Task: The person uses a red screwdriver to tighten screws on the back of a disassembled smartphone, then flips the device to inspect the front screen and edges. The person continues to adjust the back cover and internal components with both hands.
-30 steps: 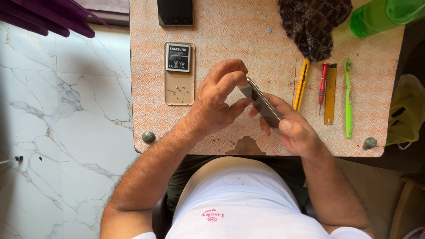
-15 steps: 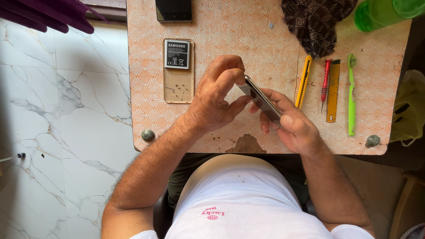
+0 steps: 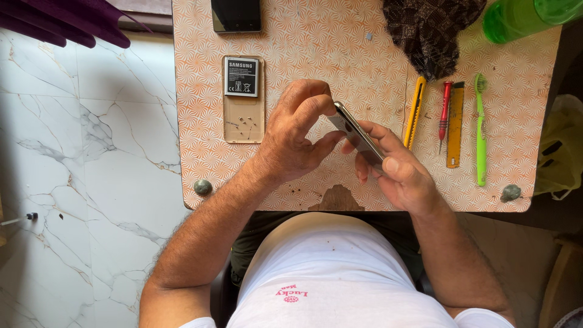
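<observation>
A slim dark phone (image 3: 358,135) is held on edge above the small patterned table (image 3: 316,42), tilted diagonally. My right hand (image 3: 401,173) grips its lower end from underneath and the side. My left hand (image 3: 297,136) pinches the phone's upper end with thumb and curled fingers. To the left of my hands a tan back cover (image 3: 244,115) lies flat with a grey battery (image 3: 242,76) on its upper part and several tiny screws on its lower part.
A second black phone (image 3: 237,14) lies at the table's far edge. Right of my hands lie a yellow utility knife (image 3: 415,112), a red screwdriver (image 3: 444,113), a yellow ruler (image 3: 455,124) and a green toothbrush (image 3: 480,127). A dark cloth (image 3: 428,30) and green bottle (image 3: 522,18) sit at the back right.
Both hands have kept hold of the phone; they and the phone have shifted only slightly, with the view itself drifting a little.
</observation>
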